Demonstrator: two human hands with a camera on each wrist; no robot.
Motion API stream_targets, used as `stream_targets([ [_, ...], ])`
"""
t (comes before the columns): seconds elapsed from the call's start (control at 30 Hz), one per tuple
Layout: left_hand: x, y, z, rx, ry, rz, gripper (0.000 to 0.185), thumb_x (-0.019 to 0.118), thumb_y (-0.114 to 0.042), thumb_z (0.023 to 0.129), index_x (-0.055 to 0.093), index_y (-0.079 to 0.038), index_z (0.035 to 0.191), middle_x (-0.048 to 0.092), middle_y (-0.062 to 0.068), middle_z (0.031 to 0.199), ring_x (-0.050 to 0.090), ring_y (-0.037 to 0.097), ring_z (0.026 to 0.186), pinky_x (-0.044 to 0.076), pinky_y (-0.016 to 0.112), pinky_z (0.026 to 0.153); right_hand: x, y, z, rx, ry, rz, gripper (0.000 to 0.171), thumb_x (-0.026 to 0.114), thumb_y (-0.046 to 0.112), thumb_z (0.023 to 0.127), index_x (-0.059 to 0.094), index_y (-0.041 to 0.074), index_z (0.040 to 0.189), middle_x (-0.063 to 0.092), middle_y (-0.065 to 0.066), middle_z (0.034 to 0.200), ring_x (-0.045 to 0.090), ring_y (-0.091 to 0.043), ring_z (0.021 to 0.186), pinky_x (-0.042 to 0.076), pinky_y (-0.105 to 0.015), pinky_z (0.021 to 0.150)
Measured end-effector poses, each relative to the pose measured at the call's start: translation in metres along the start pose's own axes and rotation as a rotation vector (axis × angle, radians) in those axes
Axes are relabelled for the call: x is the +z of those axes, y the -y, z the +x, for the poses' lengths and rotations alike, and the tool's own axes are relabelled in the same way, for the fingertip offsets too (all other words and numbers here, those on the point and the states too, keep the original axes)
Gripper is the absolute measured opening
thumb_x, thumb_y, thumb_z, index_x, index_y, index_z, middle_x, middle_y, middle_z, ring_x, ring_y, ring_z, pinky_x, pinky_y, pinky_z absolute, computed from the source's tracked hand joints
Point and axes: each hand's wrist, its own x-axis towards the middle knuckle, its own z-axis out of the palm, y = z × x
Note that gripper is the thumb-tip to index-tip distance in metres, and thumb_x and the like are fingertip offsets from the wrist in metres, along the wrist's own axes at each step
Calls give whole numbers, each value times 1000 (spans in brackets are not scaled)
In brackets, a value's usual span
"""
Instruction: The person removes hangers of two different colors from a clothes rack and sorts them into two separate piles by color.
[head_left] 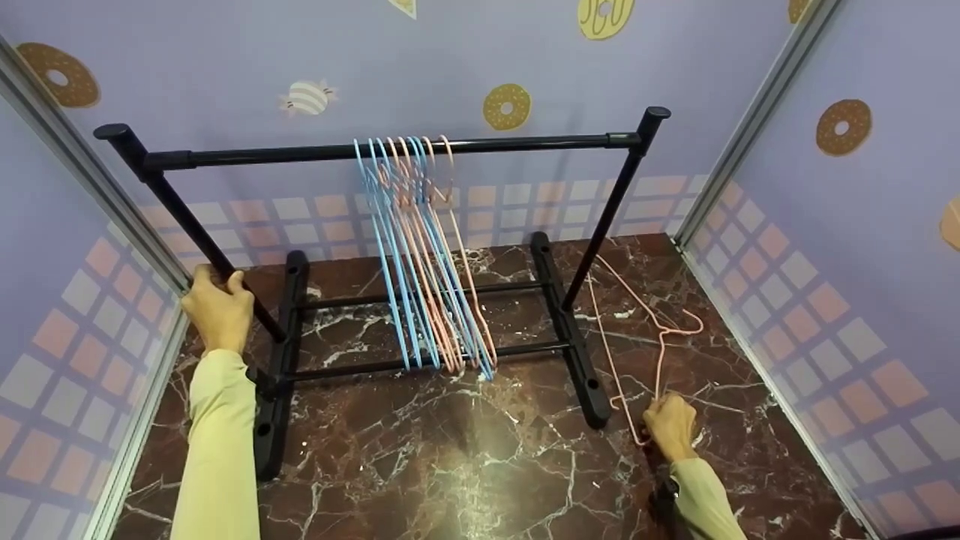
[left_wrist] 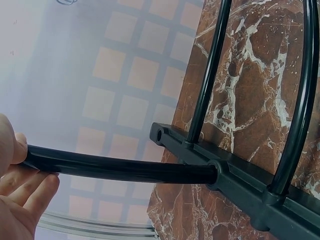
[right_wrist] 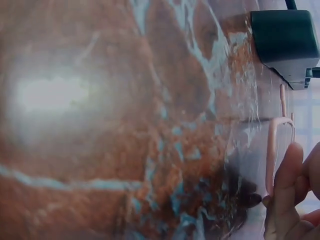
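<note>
Marbled surface [head_left: 450,457] | left hand [head_left: 219,309] grips rack post [head_left: 199,234] | right hand [head_left: 671,424] holds pink hanger [head_left: 663,331]

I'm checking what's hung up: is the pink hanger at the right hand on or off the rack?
Off: the pink hanger is down beside the rack, in the right hand, its hook free.

A thin pink hanger [head_left: 661,330], held at one lower corner with its hook [head_left: 701,324] pointing outward, is just right of an upright black tubular rack [head_left: 608,225], while blue and pink hangers [head_left: 429,277] hang bunched near the middle of its top bar [head_left: 540,143].
</note>
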Motion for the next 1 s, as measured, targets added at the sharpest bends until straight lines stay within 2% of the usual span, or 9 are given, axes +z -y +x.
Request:
stream_targets([
  [0.17, -1, 2, 0, 6, -1, -5, 30, 63, -15, 96, 61, 6, 117, 69, 32, 111, 58, 57, 113, 43, 57, 101, 3, -1, -2, -39, -35, 16, 32, 63, -2, 79, 48, 12, 54, 57, -11, 51, 61, -41, 56, 46, -53, 56],
  [0.33, -2, 3, 0, 10, -2, -9, 29, 63, -15, 96, 61, 6, 117, 69, 31, 111, 59, 56, 114, 43, 56, 101, 4, 1, -3, -68, -88, 26, 17, 70, 3, 83, 60, -3, 69, 64, -22, 66, 64, -49, 71, 48, -61, 72],
  [0.47, -1, 2, -1, 8, 4, -7, 29, 62, -15, 97, 61, 5, 117, 69, 31, 111, 59, 55, 113, 44, 57, 101, 3, 15, -2, -58, -135, 42, 16, 70, 8, 87, 61, -5, 84, 66, -26, 79, 65, -50, 80, 48, -62, 76],
  [0.53, 1, 1, -1, 7, 14, -8, 29, 63, -15, 97, 61, 5, 117, 69, 31, 111, 59, 55, 113, 44, 57, 101, 0, 29, -1, -72, -160, 49, 16, 69, 10, 88, 61, -4, 90, 66, -25, 85, 66, -48, 83, 48, -61, 75],
  [0.67, 2, 0, -2, 0, 31, -8, 28, 63, -15, 97, 61, 5, 117, 69, 30, 112, 59, 54, 114, 44, 56, 102, -8, 66, 5, -176, -188, 71, 17, 68, 10, 89, 63, -3, 98, 68, -24, 91, 67, -44, 82, 49, -59, 73],
  [0.83, -3, 0, 1, -16, 40, -1, 28, 63, -15, 97, 62, 4, 118, 69, 29, 112, 60, 52, 115, 42, 55, 103, -11, 119, 16, -352, -194, 163, 18, 67, 7, 90, 66, -6, 103, 69, -25, 98, 65, -45, 89, 49, -57, 83],
  [1.0, -8, -3, 4, -7, 55, 10, 28, 63, -14, 97, 62, 5, 117, 68, 30, 110, 60, 52, 112, 42, 55, 102, -13, 170, 19, -461, -195, 236, 22, 68, 6, 90, 68, -6, 108, 72, -23, 103, 66, -44, 96, 50, -55, 88],
])
